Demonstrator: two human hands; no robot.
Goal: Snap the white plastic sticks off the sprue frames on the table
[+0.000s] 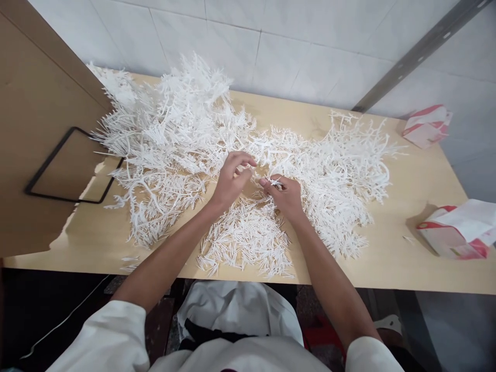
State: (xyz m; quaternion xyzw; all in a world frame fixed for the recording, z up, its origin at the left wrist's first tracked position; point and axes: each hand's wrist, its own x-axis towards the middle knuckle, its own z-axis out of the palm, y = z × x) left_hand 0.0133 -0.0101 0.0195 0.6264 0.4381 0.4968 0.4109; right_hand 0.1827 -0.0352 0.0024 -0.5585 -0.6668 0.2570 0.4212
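My right hand (285, 195) is closed, with a small bunch of thin white plastic pieces (276, 182) pinched between thumb and fingers. To its left, my left hand (233, 178) is curved, thumb and fingertips apart, and I see nothing held in it. Just beyond both hands lie white branched plastic stems (267, 150). A loose pile of thin white sticks (248, 237) lies on the table in front of me, below the hands. Larger heaps of white branched pieces spread to the left (174, 119) and to the right (349, 160).
The wooden table (391, 243) runs along a tiled wall (290, 51). A cardboard box (39, 129) stands at the left, by a black rectangular frame (50, 161). Two red-and-white paper packets (428, 126) (451, 237) sit on the right.
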